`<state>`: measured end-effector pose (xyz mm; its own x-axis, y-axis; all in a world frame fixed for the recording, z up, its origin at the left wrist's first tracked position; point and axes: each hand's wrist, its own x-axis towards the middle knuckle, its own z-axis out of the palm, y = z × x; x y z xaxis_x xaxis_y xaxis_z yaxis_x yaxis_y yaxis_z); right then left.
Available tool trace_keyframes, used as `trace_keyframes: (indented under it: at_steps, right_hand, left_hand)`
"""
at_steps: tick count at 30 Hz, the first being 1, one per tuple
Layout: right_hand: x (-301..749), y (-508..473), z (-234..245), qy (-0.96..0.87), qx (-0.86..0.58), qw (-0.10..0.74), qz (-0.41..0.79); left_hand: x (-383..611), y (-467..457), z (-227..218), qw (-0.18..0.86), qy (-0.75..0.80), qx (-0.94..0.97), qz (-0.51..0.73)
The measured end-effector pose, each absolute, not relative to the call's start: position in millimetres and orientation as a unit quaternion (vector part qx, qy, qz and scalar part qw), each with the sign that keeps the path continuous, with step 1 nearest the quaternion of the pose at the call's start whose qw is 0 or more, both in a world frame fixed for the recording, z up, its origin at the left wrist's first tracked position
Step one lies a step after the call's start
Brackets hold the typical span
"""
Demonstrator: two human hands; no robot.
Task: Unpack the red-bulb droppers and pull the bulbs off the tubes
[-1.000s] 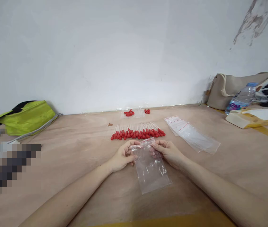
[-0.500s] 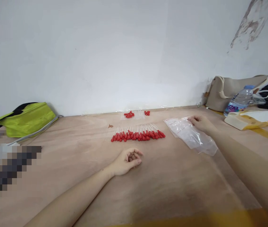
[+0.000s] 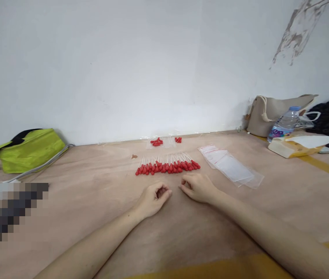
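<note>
1. Droppers (image 3: 167, 167): found side by side in a crowded row on the counter (image 3: 80, 201), just beyond both hands. Red bulbs face the person; pale stems point toward the wall. Some bulbs overlap, so no count is certified.

2. Left hand (image 3: 153, 197): appears to rest on the counter, near side of the row. Grip loosely curled, thumb and fingers a little apart, nothing seen in it.

3. Right hand (image 3: 199, 188): beside the left with a gap between, close to the row's right end and apart from it. Grip half curled, a space between thumb and forefinger, no item visible in it.

4. Progress: the row is laid out, each visible bulb apparently on a stem. No dropper is observed inside a bag. How much remains cannot be judged from this view.

5. Zip bags (image 3: 231, 166): fanned and overlapping, flat on the counter, right of the row, red lines along their far ends; no contents visible.

6. Loose red pieces (image 3: 156, 142): a cluster behind the row near the wall (image 3: 138, 69), on or in clear plastic (cannot tell which). A smaller cluster lies to its right.

7. Periphery: green bag (image 3: 33, 147) at left; bottle (image 3: 285, 126), packet (image 3: 293, 147) and tan bag (image 3: 257, 116) at right.
</note>
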<state>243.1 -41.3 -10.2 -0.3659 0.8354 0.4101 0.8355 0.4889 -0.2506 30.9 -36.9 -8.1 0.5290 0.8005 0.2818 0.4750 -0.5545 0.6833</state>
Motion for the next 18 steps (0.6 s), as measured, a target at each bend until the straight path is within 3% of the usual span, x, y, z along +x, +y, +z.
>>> trace_keyframes:
  at_steps: [3, 7, 13, 18]
  right_hand:
    - [234.6, -41.5, -20.2, -0.803, -0.54, 0.248, 0.038]
    - [240.0, -38.0, -25.6, -0.795, -0.539, 0.27, 0.07]
    - [244.8, -38.1, -27.3, -0.809, -0.507, 0.28, 0.095]
    - [245.7, -37.8, -27.7, -0.812, -0.502, 0.282, 0.102]
  left_hand:
    - [24.7, -21.5, 2.1, 0.068, 0.43, 0.826, 0.359]
    - [26.7, 15.0, 19.2, -0.067, 0.514, 0.798, 0.307]
    - [53.0, 55.5, 26.9, -0.114, 0.629, 0.754, 0.153]
    - [65.2, 64.8, 19.9, -0.11, 0.646, 0.746, 0.121]
